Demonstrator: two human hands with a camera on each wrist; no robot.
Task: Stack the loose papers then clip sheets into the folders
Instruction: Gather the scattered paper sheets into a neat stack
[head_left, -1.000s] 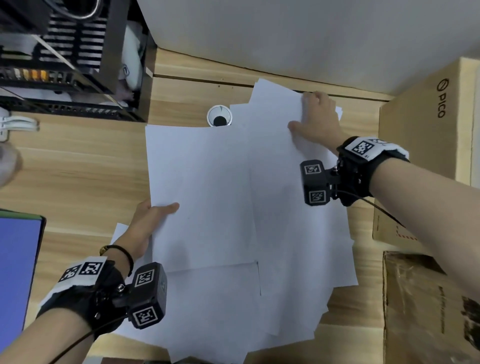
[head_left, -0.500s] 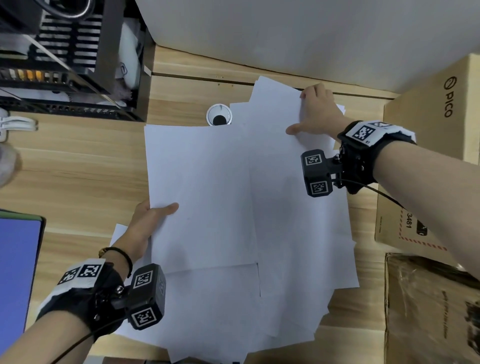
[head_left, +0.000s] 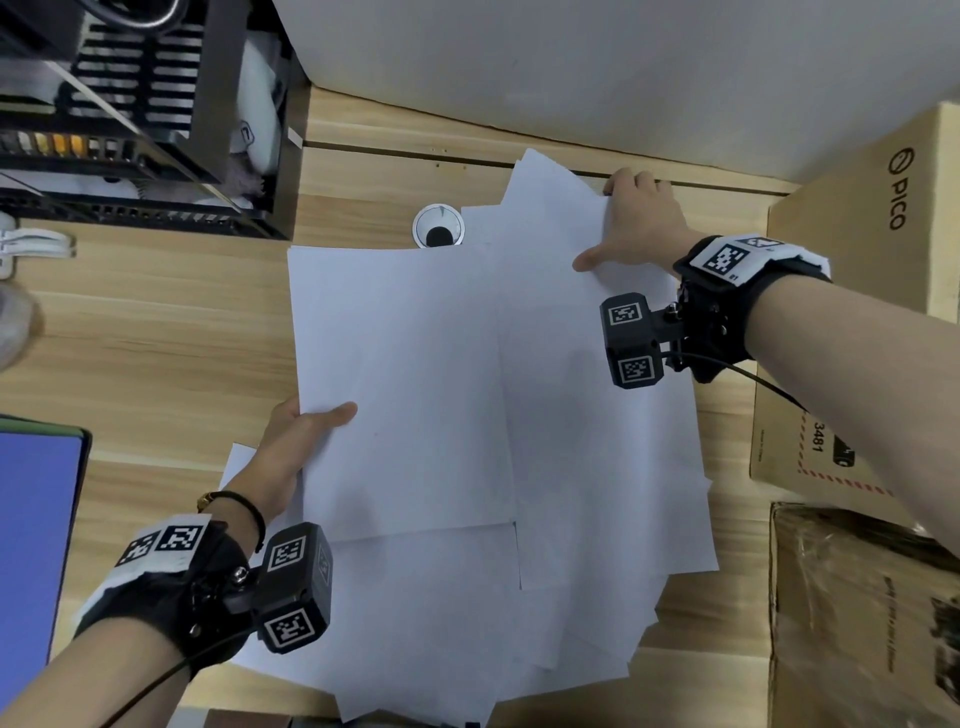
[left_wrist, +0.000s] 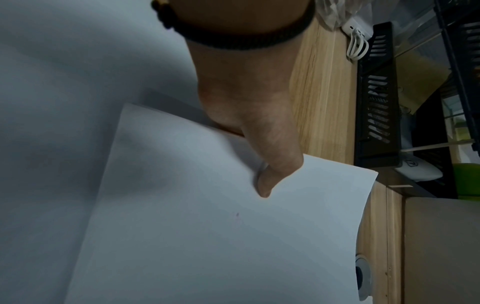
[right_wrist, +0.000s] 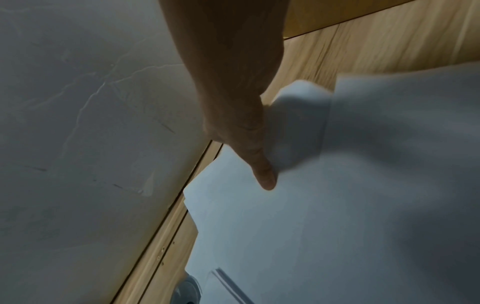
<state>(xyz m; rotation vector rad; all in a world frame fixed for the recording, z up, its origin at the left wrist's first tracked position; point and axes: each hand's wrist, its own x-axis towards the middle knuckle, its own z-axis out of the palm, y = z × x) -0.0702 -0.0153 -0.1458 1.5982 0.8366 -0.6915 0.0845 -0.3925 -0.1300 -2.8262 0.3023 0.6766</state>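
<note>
Head: both hands (head_left: 291, 441) on papers (head_left: 415, 389)

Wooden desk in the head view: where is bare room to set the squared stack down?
Bare wooden desk lies between the black wire rack, the blue folder and the scattered white papers. The right side is crowded by cardboard boxes.

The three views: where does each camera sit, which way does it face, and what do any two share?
Head: worn high, facing down at the desk; both forearms, left hand, right hand on the papers.
Left wrist: looks along the left hand, thumb on a sheet.
Right wrist: looks along the right hand toward the wall.
Shared: head and left wrist show the cable hole.
</note>
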